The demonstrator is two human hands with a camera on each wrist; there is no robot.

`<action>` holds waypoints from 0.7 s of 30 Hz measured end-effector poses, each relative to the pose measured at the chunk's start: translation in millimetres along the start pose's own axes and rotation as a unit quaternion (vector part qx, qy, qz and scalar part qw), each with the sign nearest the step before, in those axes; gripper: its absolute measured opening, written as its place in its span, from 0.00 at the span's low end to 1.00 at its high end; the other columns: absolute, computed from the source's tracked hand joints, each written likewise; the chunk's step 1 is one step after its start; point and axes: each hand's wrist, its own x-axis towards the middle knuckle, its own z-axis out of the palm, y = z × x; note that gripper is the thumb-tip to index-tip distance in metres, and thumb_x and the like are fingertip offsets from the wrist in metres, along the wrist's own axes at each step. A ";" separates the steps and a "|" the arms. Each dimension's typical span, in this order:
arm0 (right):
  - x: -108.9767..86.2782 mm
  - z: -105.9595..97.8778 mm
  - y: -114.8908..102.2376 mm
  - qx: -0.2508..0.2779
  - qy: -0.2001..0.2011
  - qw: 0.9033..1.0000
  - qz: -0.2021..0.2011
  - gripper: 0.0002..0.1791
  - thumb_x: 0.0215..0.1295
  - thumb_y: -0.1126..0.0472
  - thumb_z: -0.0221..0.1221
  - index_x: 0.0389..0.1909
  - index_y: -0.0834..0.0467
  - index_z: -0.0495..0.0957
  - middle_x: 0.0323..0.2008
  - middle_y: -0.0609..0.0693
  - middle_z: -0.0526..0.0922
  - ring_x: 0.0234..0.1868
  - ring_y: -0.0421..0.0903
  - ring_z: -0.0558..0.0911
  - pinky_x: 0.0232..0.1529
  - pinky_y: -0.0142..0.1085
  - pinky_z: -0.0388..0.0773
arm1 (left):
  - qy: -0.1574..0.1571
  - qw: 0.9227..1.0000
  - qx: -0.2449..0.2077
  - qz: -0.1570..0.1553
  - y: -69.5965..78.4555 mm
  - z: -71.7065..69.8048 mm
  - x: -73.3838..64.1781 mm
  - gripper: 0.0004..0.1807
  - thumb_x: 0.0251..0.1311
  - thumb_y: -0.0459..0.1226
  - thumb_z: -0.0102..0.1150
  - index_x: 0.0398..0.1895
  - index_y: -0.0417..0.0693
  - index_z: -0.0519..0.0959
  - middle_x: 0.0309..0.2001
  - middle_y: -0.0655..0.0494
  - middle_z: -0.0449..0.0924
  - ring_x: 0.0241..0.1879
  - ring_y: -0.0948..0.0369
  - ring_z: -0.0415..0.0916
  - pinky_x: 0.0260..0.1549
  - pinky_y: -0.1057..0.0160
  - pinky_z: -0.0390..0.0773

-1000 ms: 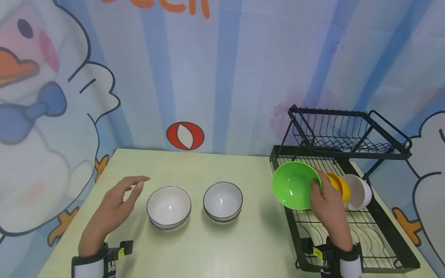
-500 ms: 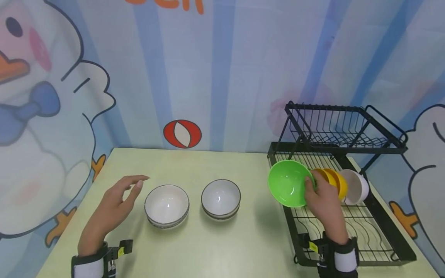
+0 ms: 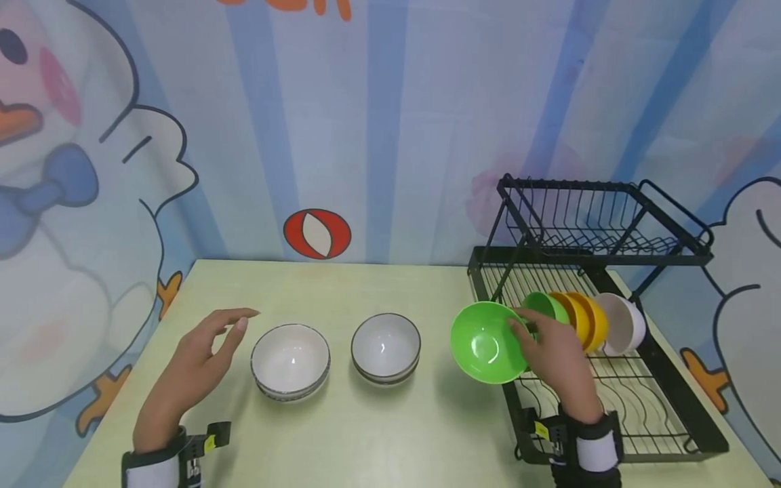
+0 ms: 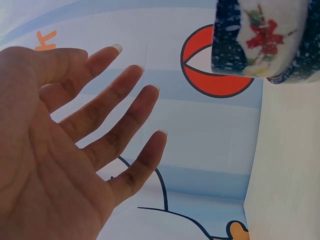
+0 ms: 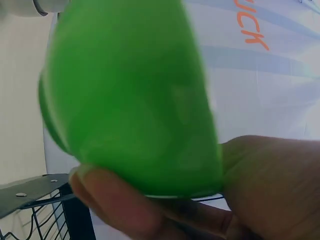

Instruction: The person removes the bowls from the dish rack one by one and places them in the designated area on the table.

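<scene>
My right hand (image 3: 558, 356) pinches the rim of a green bowl (image 3: 485, 346), tilted over the left edge of the black dish rack (image 3: 518, 434). In the right wrist view the green bowl (image 5: 130, 100) fills the middle, fingers under it and the thumb side at its rim. Behind that hand another green bowl (image 3: 546, 306) stands on edge in the rack, beside yellow bowls (image 3: 588, 322) and a white bowl (image 3: 621, 325). My left hand (image 3: 198, 359) hovers with relaxed fingers left of a stack of white bowls (image 3: 290, 359), holding nothing; the left wrist view shows its fingers spread.
A second stack of white bowls (image 3: 386, 347) stands mid-table, between the first stack and the green bowl. The rack's upper tier (image 3: 610, 224) rises above its back part. A printed cloth backdrop (image 3: 427, 135) hangs behind the pale table (image 3: 378, 447).
My right hand has moved the green bowl left and slightly down, away from the racked bowls. Another green bowl has come into sight behind it. The left hand stays nearly still.
</scene>
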 end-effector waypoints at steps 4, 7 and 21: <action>0.8 3.6 -2.3 -0.006 -0.017 1.000 0.003 0.24 0.75 0.54 0.53 0.64 0.63 0.73 0.44 0.67 0.85 0.28 0.48 0.81 0.26 0.34 0.79 | 0.003 1.000 0.000 0.004 -1.2 -0.1 0.0 0.26 0.78 0.52 0.38 0.64 0.45 0.73 0.64 0.41 0.73 0.68 0.40 0.67 0.59 0.31 0.72; 1.0 6.2 -3.2 -0.012 -0.021 1.000 -0.003 0.23 0.75 0.55 0.52 0.64 0.63 0.73 0.46 0.68 0.85 0.30 0.49 0.81 0.26 0.34 0.79 | 0.007 1.000 0.000 0.010 -1.9 0.0 0.0 0.26 0.78 0.51 0.38 0.64 0.45 0.73 0.64 0.41 0.74 0.67 0.40 0.67 0.58 0.31 0.72; 0.4 21.5 -8.7 -0.013 -0.080 0.995 -0.052 0.21 0.74 0.66 0.48 0.64 0.71 0.70 0.31 0.59 0.84 0.19 0.43 0.72 0.21 0.32 0.70 | -0.002 1.000 0.000 0.006 4.1 2.4 0.5 0.26 0.78 0.52 0.38 0.65 0.46 0.73 0.65 0.42 0.73 0.66 0.41 0.69 0.56 0.31 0.74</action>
